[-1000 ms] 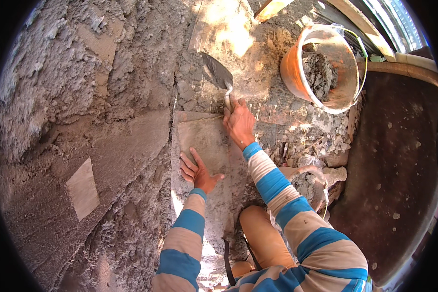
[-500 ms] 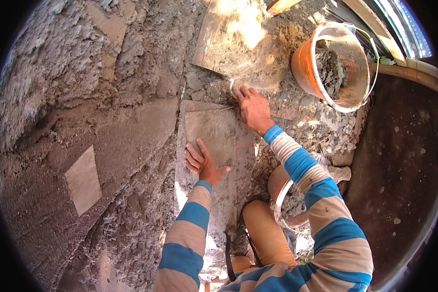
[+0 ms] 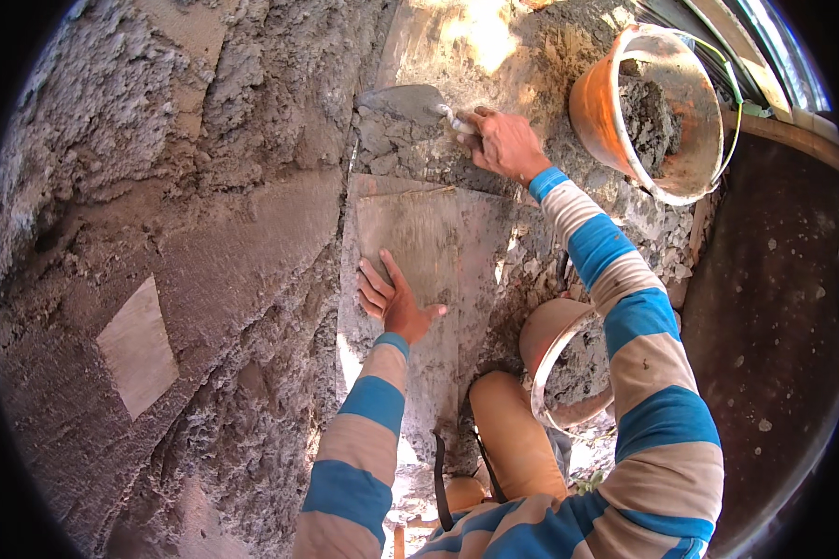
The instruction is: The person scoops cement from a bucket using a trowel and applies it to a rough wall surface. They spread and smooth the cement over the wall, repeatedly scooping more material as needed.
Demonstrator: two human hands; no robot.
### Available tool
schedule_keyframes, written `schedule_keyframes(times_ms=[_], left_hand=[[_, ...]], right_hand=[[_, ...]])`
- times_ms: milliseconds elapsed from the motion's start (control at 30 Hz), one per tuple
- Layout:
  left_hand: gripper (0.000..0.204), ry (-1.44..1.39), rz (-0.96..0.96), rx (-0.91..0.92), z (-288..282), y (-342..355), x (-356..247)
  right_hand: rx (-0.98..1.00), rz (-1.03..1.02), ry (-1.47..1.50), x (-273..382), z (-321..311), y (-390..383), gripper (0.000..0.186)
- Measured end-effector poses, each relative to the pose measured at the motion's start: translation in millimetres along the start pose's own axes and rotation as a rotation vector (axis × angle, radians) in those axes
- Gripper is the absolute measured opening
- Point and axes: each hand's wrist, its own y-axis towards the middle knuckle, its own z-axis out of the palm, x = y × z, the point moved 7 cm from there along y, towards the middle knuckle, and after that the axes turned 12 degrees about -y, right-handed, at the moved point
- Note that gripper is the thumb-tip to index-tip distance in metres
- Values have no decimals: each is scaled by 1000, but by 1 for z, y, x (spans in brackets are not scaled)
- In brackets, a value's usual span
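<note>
My right hand (image 3: 505,147) grips the handle of a grey steel trowel (image 3: 403,98), whose blade lies flat at the top of a patch of grey mortar (image 3: 396,140). Below that patch is a weathered board (image 3: 410,224), and my left hand (image 3: 391,296) rests on it with fingers spread, holding nothing. Just right of my right hand sits an orange bucket (image 3: 592,102) with mortar inside.
Rough grey plastered surface (image 3: 140,130) fills the left side, with a pale diamond-shaped patch (image 3: 138,349). A second bucket (image 3: 545,331) of mortar is beside my knee. A dark stained panel (image 3: 769,307) lines the right side; rubble lies between the buckets.
The trowel has turned, its blade now pointing left across the mortar, and my right hand has moved farther up and right. My left hand stays on the board; the view has shifted slightly.
</note>
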Motion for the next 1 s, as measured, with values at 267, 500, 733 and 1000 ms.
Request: schedule_keyframes(times_ms=[267,500,733,1000], left_hand=[[155,-18,9,12,-3,1,-4],[155,-2,-23,16,-4,0,2],[157,40,-29,17,-1,3,-4],[157,36,-24,24,0,2,-3]], right_hand=[[133,-37,49,4,13,-30,46],[298,4,126,20,13,-47,44],[328,-39,168,-11,37,-27,65],[464,175,432,-26,37,-30,72]])
